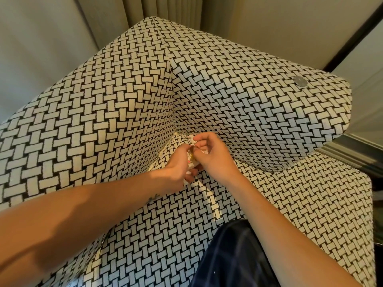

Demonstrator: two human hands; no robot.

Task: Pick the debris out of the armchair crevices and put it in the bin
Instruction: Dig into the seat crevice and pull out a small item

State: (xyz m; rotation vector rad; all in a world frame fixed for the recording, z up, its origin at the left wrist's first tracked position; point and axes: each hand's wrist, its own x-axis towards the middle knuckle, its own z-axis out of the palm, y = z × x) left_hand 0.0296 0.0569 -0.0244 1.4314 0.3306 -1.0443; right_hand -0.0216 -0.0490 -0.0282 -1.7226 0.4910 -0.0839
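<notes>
An armchair (116, 112) in black-and-cream basket-weave fabric fills the view. Both my hands meet at the back right corner of the seat, where the seat, back and right arm join. My left hand (178, 168) grips a small wad of crumpled white debris (191, 162) with yellow marks. My right hand (209, 154) pinches a scrap at the top of that wad with curled fingers. More white scraps (187, 137) poke out of the crevice just beyond my fingers. A coin (299, 81) lies on top of the right armrest.
Beige curtains (136, 9) and a pale wall stand behind the chair. A dark-framed glass panel (356, 34) runs along the right. My knee in dark checked trousers (234, 255) rests on the seat's front. No bin is in view.
</notes>
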